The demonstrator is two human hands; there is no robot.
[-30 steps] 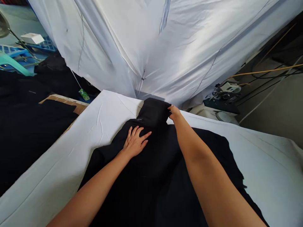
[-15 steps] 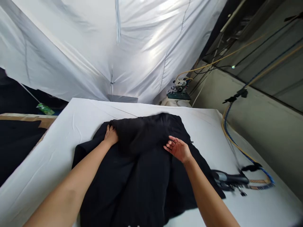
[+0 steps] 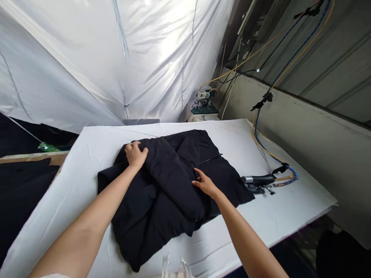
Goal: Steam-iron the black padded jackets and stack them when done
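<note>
A black garment (image 3: 171, 181) lies folded and rumpled on the white-covered table (image 3: 72, 193), with a zipper near its upper right part. My left hand (image 3: 135, 154) rests on the garment's upper left edge, thumb spread from the fingers. Over the garment's middle right is my right hand (image 3: 204, 183), thumb and index finger apart, touching or just above the cloth; some of its fingers are hidden.
A steam iron (image 3: 259, 180) lies right of the garment, its blue and yellow hoses (image 3: 255, 131) rising to the upper right. Behind the table hangs white sheeting (image 3: 156, 58); a small machine (image 3: 205, 101) stands at the back. Dark cloth (image 3: 23, 193) lies at the left.
The garment's near part has been folded or shifted, and its lower edge now shows on the table. My right hand has moved slightly left and down. The camera view has turned.
</note>
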